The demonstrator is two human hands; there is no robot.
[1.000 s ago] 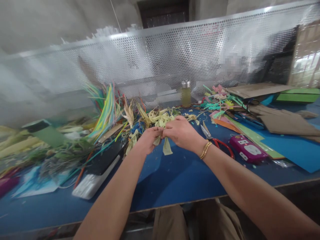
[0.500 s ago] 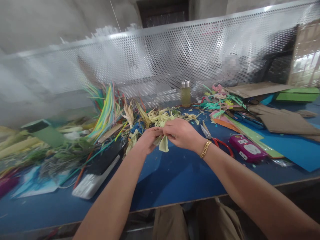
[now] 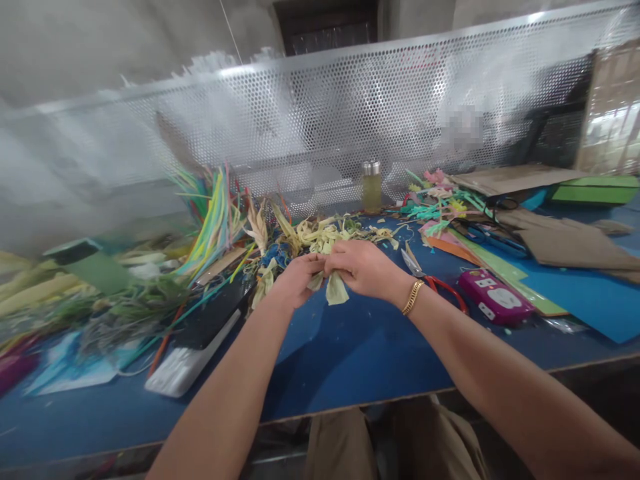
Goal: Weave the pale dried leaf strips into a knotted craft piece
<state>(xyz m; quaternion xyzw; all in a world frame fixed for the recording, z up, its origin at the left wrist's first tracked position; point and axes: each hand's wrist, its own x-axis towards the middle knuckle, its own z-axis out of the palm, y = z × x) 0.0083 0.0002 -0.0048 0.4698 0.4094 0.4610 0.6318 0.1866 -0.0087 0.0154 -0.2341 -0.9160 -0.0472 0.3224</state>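
Both my hands meet above the middle of the blue table [image 3: 360, 373]. Between their fingertips is a pale yellow-green strip [image 3: 337, 289] that looks like dried corn husk, its wide end hanging below the fingers. My left hand [image 3: 299, 280] pinches it from the left. From the right, my right hand [image 3: 363, 268], with a gold bracelet at the wrist, closes on it, and its fingers hide part of the strip. Just behind the hands lies a heap of similar pale husk strips [image 3: 325, 233]. Red-handled scissors [image 3: 445, 288] rest right of my right wrist.
A purple power socket block [image 3: 495, 297] and coloured paper sheets [image 3: 575, 290] lie at right. Behind stands a glass bottle [image 3: 371, 187] before a perforated metal screen [image 3: 340, 113]. Left are colourful stems [image 3: 213, 213], a black-and-white device [image 3: 187, 363] and a green box [image 3: 95, 267].
The hanging end of the husk strip has swung slightly right and spread wider. My right hand has shifted a little, while my left stays nearly in place.
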